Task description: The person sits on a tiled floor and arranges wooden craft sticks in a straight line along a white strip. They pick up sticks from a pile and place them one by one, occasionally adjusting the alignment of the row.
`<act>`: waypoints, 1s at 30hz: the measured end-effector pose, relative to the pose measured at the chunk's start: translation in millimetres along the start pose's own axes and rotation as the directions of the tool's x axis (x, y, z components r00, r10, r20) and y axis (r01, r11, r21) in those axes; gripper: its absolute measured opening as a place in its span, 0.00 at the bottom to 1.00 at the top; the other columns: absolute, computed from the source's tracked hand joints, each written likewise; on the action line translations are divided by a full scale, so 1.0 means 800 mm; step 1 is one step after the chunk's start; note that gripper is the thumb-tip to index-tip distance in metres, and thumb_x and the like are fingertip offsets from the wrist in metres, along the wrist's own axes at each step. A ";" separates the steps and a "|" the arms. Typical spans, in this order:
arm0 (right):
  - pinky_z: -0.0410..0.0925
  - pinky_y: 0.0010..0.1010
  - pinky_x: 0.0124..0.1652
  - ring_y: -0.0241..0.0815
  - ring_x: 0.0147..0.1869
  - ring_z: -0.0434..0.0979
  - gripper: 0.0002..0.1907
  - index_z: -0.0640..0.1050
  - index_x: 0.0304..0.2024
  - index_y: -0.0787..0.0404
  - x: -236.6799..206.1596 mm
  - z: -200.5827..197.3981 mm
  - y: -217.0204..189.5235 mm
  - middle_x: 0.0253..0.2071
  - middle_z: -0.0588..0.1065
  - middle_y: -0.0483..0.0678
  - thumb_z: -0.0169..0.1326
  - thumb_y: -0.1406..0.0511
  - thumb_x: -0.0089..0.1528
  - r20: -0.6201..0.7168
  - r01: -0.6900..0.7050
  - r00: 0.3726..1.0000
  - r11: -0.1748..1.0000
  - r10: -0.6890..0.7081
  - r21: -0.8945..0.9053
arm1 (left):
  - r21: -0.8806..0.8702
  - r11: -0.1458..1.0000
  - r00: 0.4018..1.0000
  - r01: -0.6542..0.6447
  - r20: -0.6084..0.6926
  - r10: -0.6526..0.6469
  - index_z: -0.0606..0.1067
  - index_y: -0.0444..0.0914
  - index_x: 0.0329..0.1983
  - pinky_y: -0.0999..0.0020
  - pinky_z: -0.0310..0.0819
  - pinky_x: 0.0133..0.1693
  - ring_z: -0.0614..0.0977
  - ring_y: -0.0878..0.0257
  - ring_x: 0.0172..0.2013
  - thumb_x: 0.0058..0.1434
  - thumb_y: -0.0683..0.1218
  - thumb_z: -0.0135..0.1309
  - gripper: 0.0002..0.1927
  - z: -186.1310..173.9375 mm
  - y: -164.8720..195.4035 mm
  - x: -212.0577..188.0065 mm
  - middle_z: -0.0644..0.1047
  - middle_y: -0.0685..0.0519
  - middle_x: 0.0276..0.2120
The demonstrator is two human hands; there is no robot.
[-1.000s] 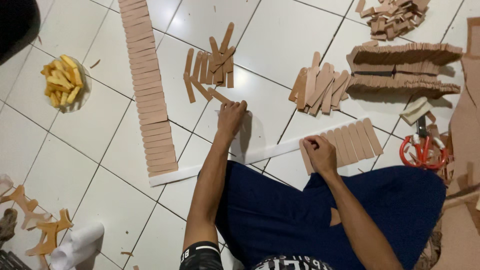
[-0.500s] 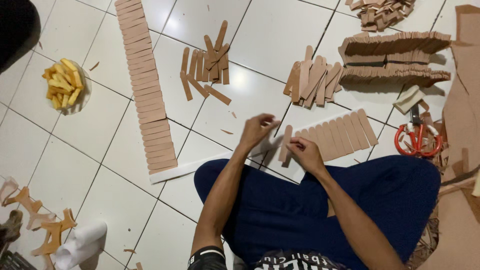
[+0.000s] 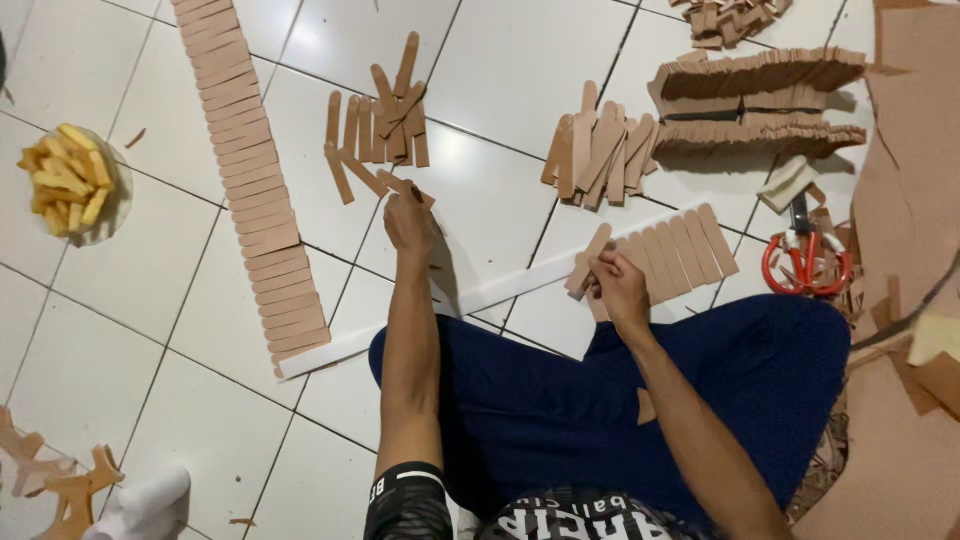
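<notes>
Right hand [image 3: 618,285] holds cardboard strip [image 3: 588,260] — long axis tilted up-right.

The person wears dark blue trousers [image 3: 600,400] and a black short-sleeved shirt [image 3: 480,510] with white printed lettering on the sleeve hem and the chest. The left hand [image 3: 410,220] and right hand [image 3: 620,290] are bare, without gloves or rings.

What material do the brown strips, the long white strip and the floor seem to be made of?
The brown strips look like thin cardboard or craft foam: flat, matte, cleanly cut; which one, I cannot tell. The long white strip looks like paper or tape backing, thin and smooth. The floor seems glazed white ceramic tile, glossy with dark grout lines. The left hand reaches the loose strips.
</notes>
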State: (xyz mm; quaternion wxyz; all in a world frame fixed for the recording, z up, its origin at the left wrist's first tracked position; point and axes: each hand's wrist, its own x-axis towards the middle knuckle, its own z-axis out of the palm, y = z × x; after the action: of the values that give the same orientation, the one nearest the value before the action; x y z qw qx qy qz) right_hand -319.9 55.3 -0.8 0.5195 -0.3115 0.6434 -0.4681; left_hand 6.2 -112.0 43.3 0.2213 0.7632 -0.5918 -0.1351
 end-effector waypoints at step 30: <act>0.65 0.22 0.32 0.30 0.31 0.71 0.16 0.80 0.45 0.67 -0.003 -0.020 -0.035 0.31 0.78 0.43 0.55 0.59 0.69 0.037 0.015 0.999 0.998 -0.013 -0.057 | -0.538 0.812 0.874 -0.228 0.255 0.414 0.79 0.31 0.49 0.59 0.81 0.44 0.86 0.50 0.41 0.61 0.49 0.63 0.19 0.082 0.139 -0.140 0.83 0.41 0.41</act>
State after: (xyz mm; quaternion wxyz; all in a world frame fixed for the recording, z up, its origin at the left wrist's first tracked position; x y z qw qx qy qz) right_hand -336.8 51.5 26.6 0.5188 -0.3391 0.6447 -0.4475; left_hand -147.3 -38.4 35.5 0.3154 0.5303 -0.6900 -0.3784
